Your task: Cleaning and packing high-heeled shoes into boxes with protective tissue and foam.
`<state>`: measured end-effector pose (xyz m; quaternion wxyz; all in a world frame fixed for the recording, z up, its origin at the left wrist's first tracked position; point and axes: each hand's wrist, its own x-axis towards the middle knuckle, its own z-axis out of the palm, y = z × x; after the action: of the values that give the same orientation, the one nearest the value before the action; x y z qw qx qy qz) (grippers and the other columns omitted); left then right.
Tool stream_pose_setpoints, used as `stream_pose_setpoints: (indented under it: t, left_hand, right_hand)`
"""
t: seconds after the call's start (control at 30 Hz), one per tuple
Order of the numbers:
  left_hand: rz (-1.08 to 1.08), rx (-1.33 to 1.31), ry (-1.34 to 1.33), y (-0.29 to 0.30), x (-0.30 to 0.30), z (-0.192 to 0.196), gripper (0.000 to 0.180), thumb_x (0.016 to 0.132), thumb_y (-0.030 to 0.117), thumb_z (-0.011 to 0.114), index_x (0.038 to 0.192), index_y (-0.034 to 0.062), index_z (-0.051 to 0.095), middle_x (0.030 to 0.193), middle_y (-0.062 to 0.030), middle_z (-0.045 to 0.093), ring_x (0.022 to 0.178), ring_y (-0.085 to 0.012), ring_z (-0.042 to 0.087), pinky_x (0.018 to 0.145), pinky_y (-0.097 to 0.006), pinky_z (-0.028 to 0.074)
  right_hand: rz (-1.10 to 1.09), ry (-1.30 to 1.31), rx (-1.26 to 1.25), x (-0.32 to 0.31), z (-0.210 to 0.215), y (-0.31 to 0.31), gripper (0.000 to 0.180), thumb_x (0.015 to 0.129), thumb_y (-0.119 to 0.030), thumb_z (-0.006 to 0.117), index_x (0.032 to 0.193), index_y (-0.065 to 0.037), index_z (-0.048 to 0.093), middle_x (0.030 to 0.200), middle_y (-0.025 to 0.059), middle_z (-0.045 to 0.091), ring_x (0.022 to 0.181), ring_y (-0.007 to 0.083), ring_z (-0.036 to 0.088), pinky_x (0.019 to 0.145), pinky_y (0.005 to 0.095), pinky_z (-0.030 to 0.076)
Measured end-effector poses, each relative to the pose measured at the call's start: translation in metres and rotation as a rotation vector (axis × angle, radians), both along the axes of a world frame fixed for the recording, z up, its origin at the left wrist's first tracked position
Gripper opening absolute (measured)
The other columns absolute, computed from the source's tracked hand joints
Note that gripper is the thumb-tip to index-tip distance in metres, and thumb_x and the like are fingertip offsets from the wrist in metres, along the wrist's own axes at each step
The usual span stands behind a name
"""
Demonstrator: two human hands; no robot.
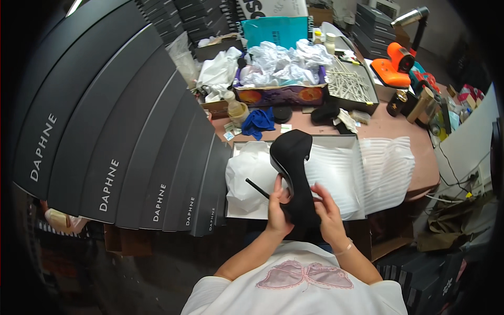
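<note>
The left hand grips a black high-heeled shoe; the right hand, fingers loosely extended, touches its side. Beneath lies an open box.

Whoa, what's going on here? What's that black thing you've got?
A person is holding a black high-heeled shoe in front of them. The left hand grips it near the thin heel, which sticks out to the left, and the right hand is at its other side. Beyond the hands, an open box has white paper and ridged white wrapping in it. A stack of dark boxes stands to the left.
</note>
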<state>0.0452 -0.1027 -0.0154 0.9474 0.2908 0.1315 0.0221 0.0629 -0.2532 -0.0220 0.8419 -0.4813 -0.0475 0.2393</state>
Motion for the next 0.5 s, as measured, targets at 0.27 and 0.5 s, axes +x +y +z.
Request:
stream_pose_setpoints:
  t: [0.27,0.5]
  left_hand:
    - [-0.094,0.493,-0.22,-0.055,0.009,0.004,0.087,0.092,0.029,0.048,0.152,0.0117,-0.013,0.145,-0.0154,0.034,0.131,-0.0224,0.038,0.107,-0.031,0.031]
    - [-0.102,1.575,-0.088,0.08,0.07,-0.007,0.042,0.079,0.021,0.075,0.114,0.0008,0.063,0.119,-0.0173,0.063,0.119,-0.0301,0.054,0.101,-0.039,0.042]
  right_hand:
    - [-0.127,-0.215,0.132,-0.001,0.003,-0.047,0.084,0.072,-0.047,0.081,0.125,0.01,0.051,0.118,0.0182,0.062,0.107,0.0271,0.063,0.094,0.0384,0.052]
    - [-0.332,-0.203,0.108,0.016,0.032,-0.098,0.079,0.07,-0.046,0.081,0.119,0.01,0.054,0.101,0.0231,0.066,0.091,0.0311,0.069,0.064,0.036,0.061]
